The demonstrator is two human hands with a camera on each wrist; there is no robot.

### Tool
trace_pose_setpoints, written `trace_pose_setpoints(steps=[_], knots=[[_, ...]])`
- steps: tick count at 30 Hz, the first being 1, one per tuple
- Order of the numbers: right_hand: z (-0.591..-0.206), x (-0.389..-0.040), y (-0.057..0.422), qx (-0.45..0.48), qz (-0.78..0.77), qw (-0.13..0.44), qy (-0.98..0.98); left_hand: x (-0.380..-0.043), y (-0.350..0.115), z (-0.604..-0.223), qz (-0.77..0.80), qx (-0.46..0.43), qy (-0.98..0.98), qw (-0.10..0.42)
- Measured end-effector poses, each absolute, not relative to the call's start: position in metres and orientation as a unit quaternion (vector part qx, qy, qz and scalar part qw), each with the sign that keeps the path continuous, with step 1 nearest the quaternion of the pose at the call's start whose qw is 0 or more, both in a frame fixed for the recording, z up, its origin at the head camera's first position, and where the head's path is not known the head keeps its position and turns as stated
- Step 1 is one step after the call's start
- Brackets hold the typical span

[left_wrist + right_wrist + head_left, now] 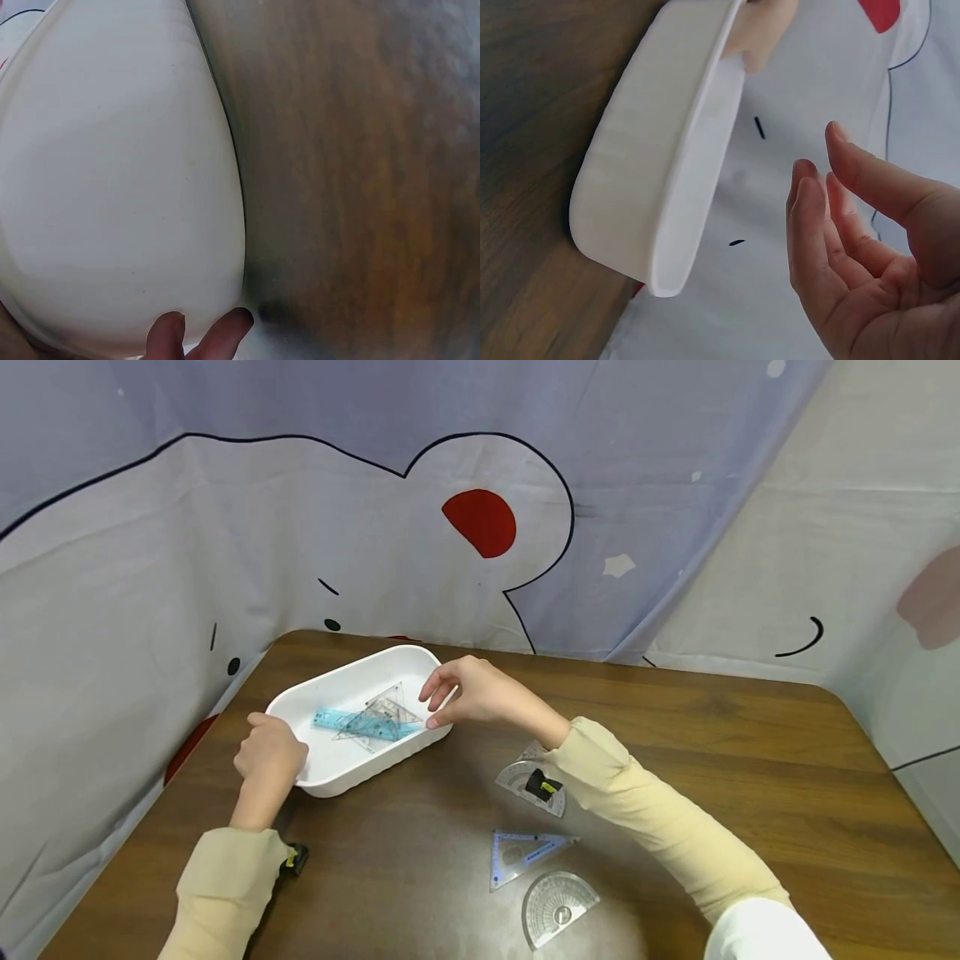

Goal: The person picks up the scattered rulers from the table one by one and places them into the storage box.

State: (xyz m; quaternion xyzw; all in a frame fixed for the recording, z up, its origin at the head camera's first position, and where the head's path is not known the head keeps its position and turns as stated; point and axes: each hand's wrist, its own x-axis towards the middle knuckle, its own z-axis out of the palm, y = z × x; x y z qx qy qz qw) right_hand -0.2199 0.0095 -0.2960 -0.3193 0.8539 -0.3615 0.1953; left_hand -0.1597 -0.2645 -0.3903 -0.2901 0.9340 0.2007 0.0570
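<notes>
A white plastic tray (pixel 367 774) lies at the back left of the table. My left hand (pixel 268 752) grips its left end, thumb over the rim; in the left wrist view, fingertips (pixel 225 334) show against the tray's outside (pixel 120 165). Inside the tray are a light blue ruler (pixel 327 718) and overlapping clear set squares (pixel 393 697); the overlap hides how many. Over the tray's right end hovers my right hand (pixel 480 692), its fingers loosely bent. The right wrist view shows nothing between that hand's thumb and fingers, and the hand apart from the tray.
On the brown wooden table (pixel 390 868), a set square with blue markings (pixel 498 856) and a clear protractor (pixel 547 906) lie near the front. Another protractor (pixel 517 777) is partly hidden by the right wrist's black camera (pixel 542 785). A printed curtain (pixel 360 543) hangs behind.
</notes>
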Motion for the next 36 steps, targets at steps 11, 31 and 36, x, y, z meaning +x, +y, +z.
trace_pose_setpoints(steps=[11,31,36], knots=[[-0.293,-0.202,0.049,-0.322,-0.377,0.193,0.847,-0.161,-0.265,-0.389,0.198,-0.287,0.935,0.062],[-0.336,-0.18,0.124,-0.274,-0.417,0.234,0.834,-0.161,-0.265,-0.39,0.2,-0.284,0.936,0.059],[-0.349,-0.178,0.144,-0.266,-0.415,0.245,0.835,-0.16,-0.265,-0.391,0.201,-0.287,0.935,0.06]])
